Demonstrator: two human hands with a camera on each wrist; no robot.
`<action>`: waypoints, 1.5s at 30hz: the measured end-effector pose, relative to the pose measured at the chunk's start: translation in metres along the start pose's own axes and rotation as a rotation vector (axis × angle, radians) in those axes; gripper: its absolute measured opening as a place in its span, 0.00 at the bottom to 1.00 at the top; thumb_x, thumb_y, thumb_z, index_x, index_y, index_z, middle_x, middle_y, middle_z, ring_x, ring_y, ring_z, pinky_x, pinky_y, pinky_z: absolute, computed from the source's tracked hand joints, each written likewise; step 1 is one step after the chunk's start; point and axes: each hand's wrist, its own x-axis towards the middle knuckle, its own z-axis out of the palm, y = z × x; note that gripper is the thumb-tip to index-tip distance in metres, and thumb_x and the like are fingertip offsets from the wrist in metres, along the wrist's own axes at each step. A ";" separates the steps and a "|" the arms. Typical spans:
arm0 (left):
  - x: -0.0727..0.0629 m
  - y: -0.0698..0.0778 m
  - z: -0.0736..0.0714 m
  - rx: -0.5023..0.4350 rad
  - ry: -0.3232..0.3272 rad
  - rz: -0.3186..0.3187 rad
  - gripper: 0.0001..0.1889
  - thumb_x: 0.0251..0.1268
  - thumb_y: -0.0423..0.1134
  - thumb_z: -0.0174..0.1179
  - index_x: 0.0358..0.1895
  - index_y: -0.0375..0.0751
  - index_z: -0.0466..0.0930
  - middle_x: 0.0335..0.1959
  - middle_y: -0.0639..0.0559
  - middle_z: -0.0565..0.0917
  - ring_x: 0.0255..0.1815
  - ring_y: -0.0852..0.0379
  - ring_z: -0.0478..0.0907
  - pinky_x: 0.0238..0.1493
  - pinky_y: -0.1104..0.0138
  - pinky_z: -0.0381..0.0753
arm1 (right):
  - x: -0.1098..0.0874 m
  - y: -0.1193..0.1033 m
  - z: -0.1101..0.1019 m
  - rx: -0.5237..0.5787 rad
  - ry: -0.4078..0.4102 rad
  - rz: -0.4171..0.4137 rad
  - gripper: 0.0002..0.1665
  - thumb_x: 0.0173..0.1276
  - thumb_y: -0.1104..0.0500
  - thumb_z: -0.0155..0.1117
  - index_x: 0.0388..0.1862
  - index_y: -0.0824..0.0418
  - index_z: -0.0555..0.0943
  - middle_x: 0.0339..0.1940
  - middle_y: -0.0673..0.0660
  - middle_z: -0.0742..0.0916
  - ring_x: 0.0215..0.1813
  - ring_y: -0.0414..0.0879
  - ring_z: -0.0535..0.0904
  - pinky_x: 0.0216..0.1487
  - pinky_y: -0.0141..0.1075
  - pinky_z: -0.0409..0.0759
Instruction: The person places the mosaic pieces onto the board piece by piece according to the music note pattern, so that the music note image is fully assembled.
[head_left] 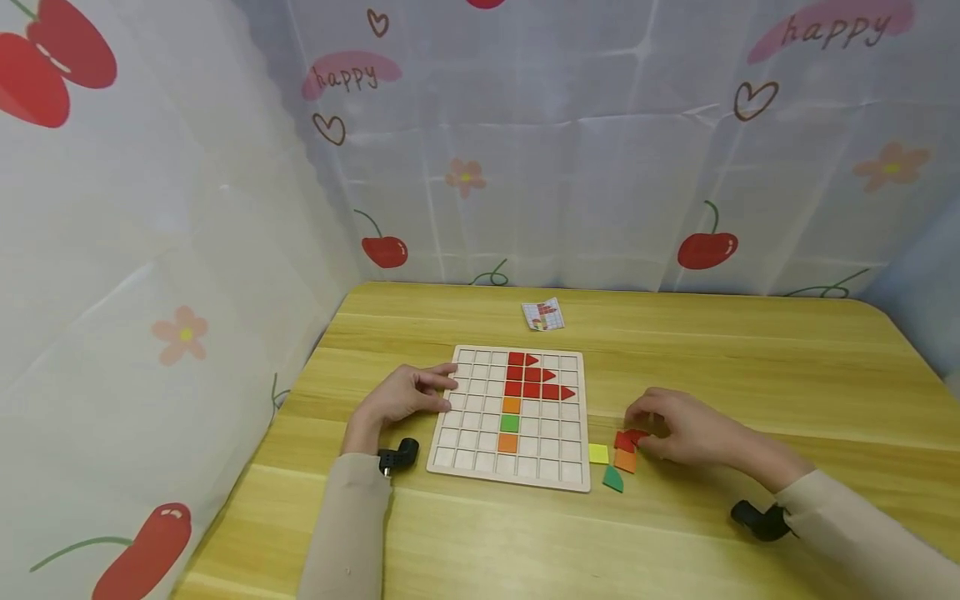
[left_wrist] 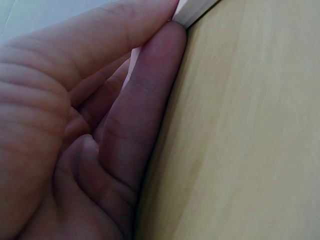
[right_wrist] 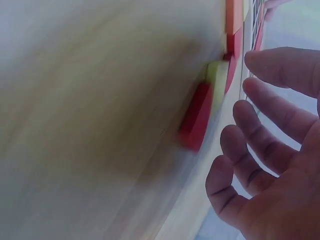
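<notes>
A pale gridded board (head_left: 472, 477) lies flat on the table, with red, orange and green pieces set in some squares. At its left edge my left hand (head_left: 405, 392) touches the rim with its fingertips; the left wrist view shows fingers (left_wrist: 145, 75) against that edge. Right of the board, my right hand (head_left: 682, 425) is over the red pieces (head_left: 624, 440), its fingers bent and spread with nothing seen between them in the right wrist view. Next to these lie a yellow square (head_left: 597, 453), an orange square (head_left: 625, 461) and a green rounded piece (head_left: 613, 479).
A small pattern card (head_left: 543, 315) lies behind the board on the wooden table (head_left: 712, 350). Printed curtains (head_left: 570, 183) stand behind the table and at the left. Black devices are worn at both wrists.
</notes>
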 end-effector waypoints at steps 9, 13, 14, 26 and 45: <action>-0.001 0.002 -0.001 -0.017 -0.002 -0.012 0.18 0.58 0.33 0.75 0.53 0.47 0.91 0.73 0.59 0.77 0.82 0.58 0.61 0.69 0.65 0.73 | -0.025 0.010 0.001 -0.066 0.030 0.110 0.19 0.58 0.48 0.81 0.42 0.55 0.84 0.37 0.46 0.82 0.37 0.37 0.73 0.41 0.37 0.77; -0.002 0.002 -0.001 -0.015 -0.002 -0.015 0.18 0.59 0.33 0.75 0.53 0.47 0.91 0.73 0.59 0.77 0.82 0.58 0.60 0.73 0.60 0.69 | -0.031 0.013 0.002 -0.075 0.042 0.134 0.19 0.57 0.47 0.82 0.36 0.53 0.81 0.33 0.46 0.79 0.34 0.39 0.69 0.38 0.35 0.72; -0.003 0.002 0.000 -0.015 -0.003 -0.015 0.18 0.59 0.33 0.75 0.53 0.47 0.91 0.73 0.59 0.77 0.82 0.58 0.60 0.74 0.59 0.68 | -0.032 0.014 0.003 -0.076 0.044 0.135 0.19 0.56 0.47 0.82 0.35 0.53 0.81 0.33 0.46 0.78 0.34 0.39 0.69 0.38 0.35 0.72; -0.002 0.002 0.000 -0.016 -0.003 -0.012 0.18 0.58 0.33 0.75 0.53 0.47 0.91 0.73 0.59 0.77 0.82 0.58 0.60 0.71 0.63 0.71 | -0.039 0.018 0.003 -0.067 0.047 0.110 0.13 0.58 0.58 0.79 0.36 0.51 0.81 0.33 0.43 0.80 0.35 0.34 0.70 0.39 0.35 0.75; -0.001 0.002 0.000 -0.001 -0.004 0.000 0.18 0.59 0.34 0.76 0.53 0.48 0.91 0.73 0.59 0.77 0.82 0.56 0.60 0.68 0.65 0.74 | -0.049 0.032 -0.006 -0.029 0.044 0.216 0.06 0.72 0.59 0.67 0.46 0.56 0.85 0.34 0.46 0.87 0.32 0.35 0.76 0.33 0.34 0.75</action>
